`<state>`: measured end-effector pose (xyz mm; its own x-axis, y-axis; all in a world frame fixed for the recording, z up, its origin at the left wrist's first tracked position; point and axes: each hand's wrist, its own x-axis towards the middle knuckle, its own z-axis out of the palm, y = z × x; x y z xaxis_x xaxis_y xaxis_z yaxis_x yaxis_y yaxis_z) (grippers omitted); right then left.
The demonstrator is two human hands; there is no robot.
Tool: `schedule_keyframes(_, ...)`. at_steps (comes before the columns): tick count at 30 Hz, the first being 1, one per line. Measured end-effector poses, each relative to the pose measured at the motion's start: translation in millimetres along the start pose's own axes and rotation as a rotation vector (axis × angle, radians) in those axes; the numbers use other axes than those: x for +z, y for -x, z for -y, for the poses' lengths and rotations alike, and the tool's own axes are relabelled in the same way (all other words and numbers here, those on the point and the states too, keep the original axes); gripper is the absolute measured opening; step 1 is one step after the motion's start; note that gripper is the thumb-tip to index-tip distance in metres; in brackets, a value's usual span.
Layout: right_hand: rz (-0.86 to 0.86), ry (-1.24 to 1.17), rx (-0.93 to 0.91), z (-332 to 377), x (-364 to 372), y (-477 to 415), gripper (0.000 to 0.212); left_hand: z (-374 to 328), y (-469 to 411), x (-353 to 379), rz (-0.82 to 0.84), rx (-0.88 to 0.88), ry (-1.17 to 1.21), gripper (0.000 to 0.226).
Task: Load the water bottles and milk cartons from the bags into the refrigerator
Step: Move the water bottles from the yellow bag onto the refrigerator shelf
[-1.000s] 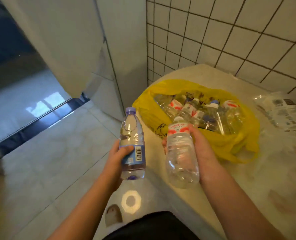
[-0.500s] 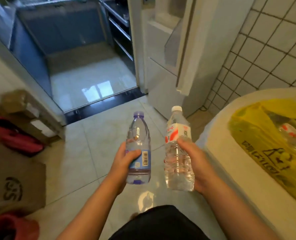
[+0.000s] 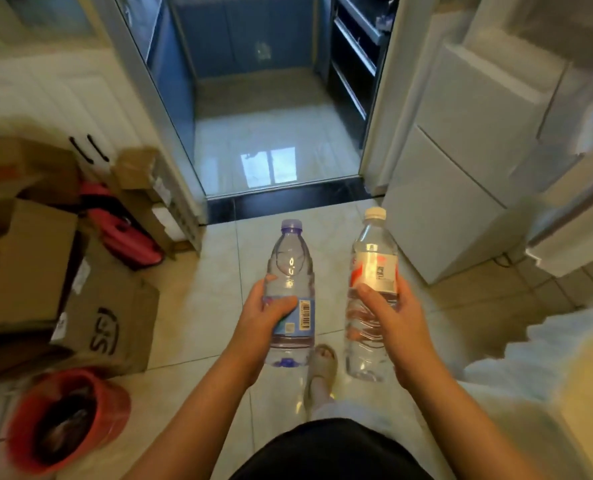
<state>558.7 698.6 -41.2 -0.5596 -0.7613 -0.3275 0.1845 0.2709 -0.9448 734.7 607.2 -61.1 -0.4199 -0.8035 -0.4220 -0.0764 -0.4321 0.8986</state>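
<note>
Both hands are full right now. The left hand (image 3: 262,318) is wrapped around a clear water bottle with a purple cap (image 3: 291,261). Its fingers (image 3: 281,303) are clamped on the lower half, right over the blue label, with the barcode showing just to the right of the thumb. The right hand (image 3: 394,318) grips a second water bottle with a white cap (image 3: 372,254), and its fingers (image 3: 371,298) are curled round the middle, just under the red and white label. Both bottles are upright, caps pointing away from the person, side by side but not touching, held in the air over the tiled floor (image 3: 191,306).

The white refrigerator (image 3: 461,174) is ahead and to the right of the right-hand fingers, well apart from them. What looks like its open door (image 3: 565,216) is further right, though it's pretty blurry so I can't say much about it.

Straight ahead past both caps there's a doorway with a dark threshold strip (image 3: 288,202) into another room with a shiny floor. Off to the left of the left-hand fingers is a pile of cardboard boxes (image 3: 108,323) with something red (image 3: 125,233) wedged behind them, and a red bucket (image 3: 66,417) is down near the left forearm. Below the bottles, between the two wrists, you can see a foot in a slipper (image 3: 321,368) on the floor.
</note>
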Motion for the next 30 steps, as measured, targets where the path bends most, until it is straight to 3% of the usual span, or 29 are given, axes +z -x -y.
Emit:
schedule_keyframes(5,0.021,0.006,0.006,16,32,-98,0.053,-38,-71,-9,-0.085,0.022,-0.025,0.036)
schedule_keyframes(17,0.078,0.029,-0.066,105,88,-304,0.043,-146,-237,-5,-0.244,0.062,-0.04,0.037)
schedule_keyframes(23,-0.017,0.056,-0.143,137,79,-383,0.052,-182,-336,22,-0.175,0.083,-0.063,0.032)
schedule_keyframes(30,-0.267,0.035,-0.162,175,44,-489,0.054,-241,-480,81,0.096,0.091,-0.127,0.026)
